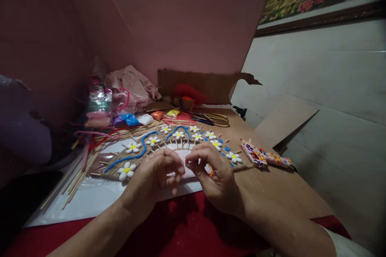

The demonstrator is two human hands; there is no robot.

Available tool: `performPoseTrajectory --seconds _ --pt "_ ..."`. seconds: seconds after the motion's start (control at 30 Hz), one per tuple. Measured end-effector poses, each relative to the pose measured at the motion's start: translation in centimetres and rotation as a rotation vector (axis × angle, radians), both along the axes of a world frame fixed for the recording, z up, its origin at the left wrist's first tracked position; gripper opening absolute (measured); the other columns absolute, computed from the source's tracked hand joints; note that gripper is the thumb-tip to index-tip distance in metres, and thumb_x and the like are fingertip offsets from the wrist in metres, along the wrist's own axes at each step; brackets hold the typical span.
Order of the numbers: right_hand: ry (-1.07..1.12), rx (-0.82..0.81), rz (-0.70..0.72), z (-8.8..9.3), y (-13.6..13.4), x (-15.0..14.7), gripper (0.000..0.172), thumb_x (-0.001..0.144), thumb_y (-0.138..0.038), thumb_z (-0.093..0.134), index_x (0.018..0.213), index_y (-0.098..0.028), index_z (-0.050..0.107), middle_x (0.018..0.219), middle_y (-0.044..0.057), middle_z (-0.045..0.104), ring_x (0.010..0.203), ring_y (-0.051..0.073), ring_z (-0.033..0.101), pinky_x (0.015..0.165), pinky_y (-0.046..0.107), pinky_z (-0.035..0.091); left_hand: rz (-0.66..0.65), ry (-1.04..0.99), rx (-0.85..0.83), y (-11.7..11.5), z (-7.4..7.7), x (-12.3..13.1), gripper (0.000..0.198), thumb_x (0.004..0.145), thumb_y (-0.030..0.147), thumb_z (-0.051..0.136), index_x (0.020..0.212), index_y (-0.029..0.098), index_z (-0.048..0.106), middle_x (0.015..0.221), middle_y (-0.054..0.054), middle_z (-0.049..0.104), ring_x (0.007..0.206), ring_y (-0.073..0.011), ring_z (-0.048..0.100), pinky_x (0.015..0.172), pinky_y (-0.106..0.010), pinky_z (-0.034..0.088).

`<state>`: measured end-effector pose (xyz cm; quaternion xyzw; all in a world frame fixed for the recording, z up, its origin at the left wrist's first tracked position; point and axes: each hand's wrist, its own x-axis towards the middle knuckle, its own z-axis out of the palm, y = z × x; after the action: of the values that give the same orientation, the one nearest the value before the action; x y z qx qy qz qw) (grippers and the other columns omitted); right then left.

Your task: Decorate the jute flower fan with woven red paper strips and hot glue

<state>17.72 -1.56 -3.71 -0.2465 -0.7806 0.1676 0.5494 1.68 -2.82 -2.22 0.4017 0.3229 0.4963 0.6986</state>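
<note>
My left hand (158, 170) and my right hand (215, 176) are held close together above the front of a twine-wrapped arch (138, 163). The thumb and forefinger of my right hand pinch together, with a tiny pinkish-red bit showing at the tips; its kind is unclear. Curled fingers on my left hand face it, and whatever lies in them is hidden. White flowers with yellow centres, such as one flower (126, 171), dot the arch. Along its left side winds a blue clay-like strand (132, 158); small blue pieces sit at its right. Short sticks poke out around both edges.
Loose wooden sticks (74, 184) lie at left on a white sheet (60, 211). Behind are coloured clay packets (129, 119), scissors (211, 119) and a cardboard piece (199, 84). A flower-patterned pouch (253, 153) rests on brown board (280, 186) at right.
</note>
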Motion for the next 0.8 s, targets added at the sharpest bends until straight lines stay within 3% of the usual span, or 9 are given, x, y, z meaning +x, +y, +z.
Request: performPoseTrajectory --seconds 0.23,0.43,0.63,0.8 --pt "-0.008 0.013 0.015 0.05 0.03 0.01 0.02 0.085 -0.006 0.05 0.096 -0.021 0.057 0.09 0.004 0.055 0.083 0.015 0.054 0.068 0.028 0.048 0.011 0.135 0.01 -0.09 0.03 0.14 0.018 0.067 0.028 0.073 0.078 0.014 0.069 0.06 0.0 0.056 0.05 -0.0073 0.045 0.046 -0.018 0.039" --pt "0.016 -0.003 0.01 0.02 -0.09 0.03 0.022 0.086 -0.007 0.048 0.102 -0.021 0.054 0.09 0.003 0.056 0.08 0.014 0.054 0.066 0.028 0.046 0.024 0.121 0.048 -0.01 -0.27 0.2 0.017 0.066 0.03 0.074 0.071 0.015 0.066 0.059 0.001 0.054 0.047 -0.0068 0.044 0.043 -0.018 0.04" --pt "0.022 -0.023 -0.003 0.15 -0.16 0.07 0.013 0.088 -0.009 0.047 0.091 -0.02 0.054 0.083 0.002 0.054 0.076 0.013 0.053 0.066 0.028 0.043 0.017 0.151 0.09 0.11 -0.37 0.11 0.015 0.069 0.029 0.072 0.07 0.016 0.065 0.06 0.002 0.055 0.047 -0.0067 0.045 0.043 -0.018 0.04" --pt "0.027 0.006 0.01 0.13 -0.2 0.04 0.015 0.087 -0.008 0.048 0.093 -0.02 0.054 0.084 0.002 0.055 0.077 0.013 0.054 0.068 0.028 0.045 0.043 0.165 0.141 0.24 -0.67 -0.01 0.011 0.071 0.026 0.071 0.074 0.017 0.065 0.061 0.002 0.057 0.049 -0.0072 0.047 0.045 -0.019 0.041"
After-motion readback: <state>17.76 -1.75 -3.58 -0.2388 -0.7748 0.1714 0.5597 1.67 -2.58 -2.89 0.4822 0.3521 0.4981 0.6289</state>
